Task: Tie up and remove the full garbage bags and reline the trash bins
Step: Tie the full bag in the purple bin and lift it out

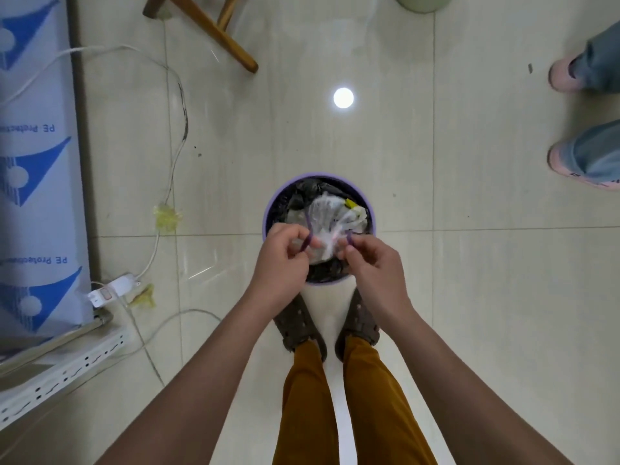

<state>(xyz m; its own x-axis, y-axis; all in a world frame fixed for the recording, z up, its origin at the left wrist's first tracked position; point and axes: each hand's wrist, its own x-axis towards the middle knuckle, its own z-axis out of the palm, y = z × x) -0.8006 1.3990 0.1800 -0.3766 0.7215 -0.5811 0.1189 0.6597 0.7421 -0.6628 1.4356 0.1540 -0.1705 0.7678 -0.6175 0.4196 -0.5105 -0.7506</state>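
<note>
A round purple trash bin point(273, 203) stands on the tiled floor just in front of my feet. A black garbage bag point(303, 193) lines it, filled with clear plastic and paper trash point(330, 213). My left hand point(285, 256) pinches a purple drawstring point(308, 234) at the bin's near left side. Over the near right side, my right hand point(372, 263) pinches the other purple drawstring end point(350, 238). Both hands hover above the bin's near rim, which they partly hide.
A white power strip point(112, 290) and cables point(174, 156) lie on the floor at the left beside a blue-and-white panel point(37, 182). Wooden stool legs point(214, 31) stand at the back. Another person's feet in pink slippers point(570, 162) are at the right. A pale bin point(419, 1) is at the top.
</note>
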